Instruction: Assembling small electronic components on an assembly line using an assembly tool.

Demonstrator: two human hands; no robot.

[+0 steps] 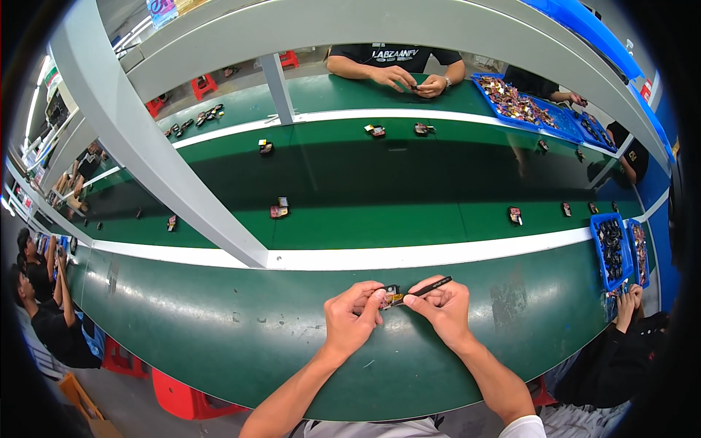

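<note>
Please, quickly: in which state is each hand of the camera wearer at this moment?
Left hand: closed, holding a small electronic part.
Right hand: closed, holding a black pen-like tool; whether it also touches the part cannot be told.

Factory assembly line, green conveyor belt (pixel 394 226), blue parts trays (pixel 619 283), workers (pixel 365 67) at benches (pixel 219 310)
</note>
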